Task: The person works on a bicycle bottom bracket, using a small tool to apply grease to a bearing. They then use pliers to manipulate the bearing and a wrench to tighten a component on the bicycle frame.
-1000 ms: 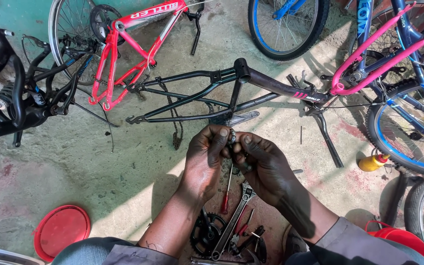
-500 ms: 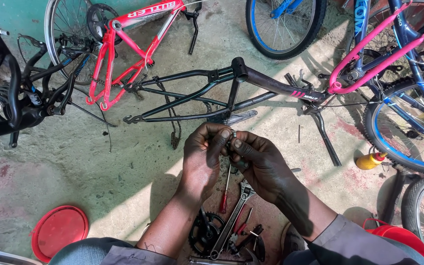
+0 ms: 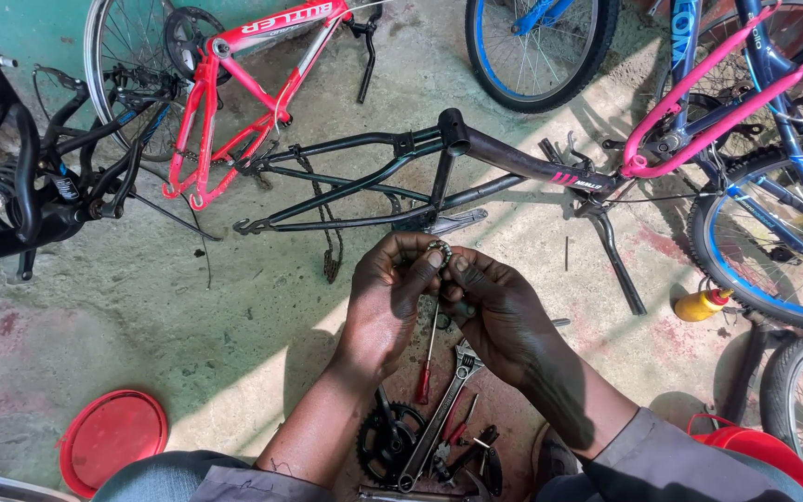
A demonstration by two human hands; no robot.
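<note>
Two hands (image 3: 439, 297) pinch one small bearing ring (image 3: 437, 249) above one adjustable wrench (image 3: 439, 409).

Bare black bicycle frame (image 3: 476, 158) lying on the concrete floor (image 3: 95, 316) just beyond the hands. Red frame (image 3: 234, 84) far left of it; pink and blue bicycles (image 3: 745, 102) to the right. Red lid (image 3: 113, 439) at lower left. Adjustable wrench (image 3: 439, 409), red-handled screwdriver (image 3: 427, 367) and chainring (image 3: 385, 451) beneath the hands. Yellow oil bottle (image 3: 699, 304) at right.
</note>
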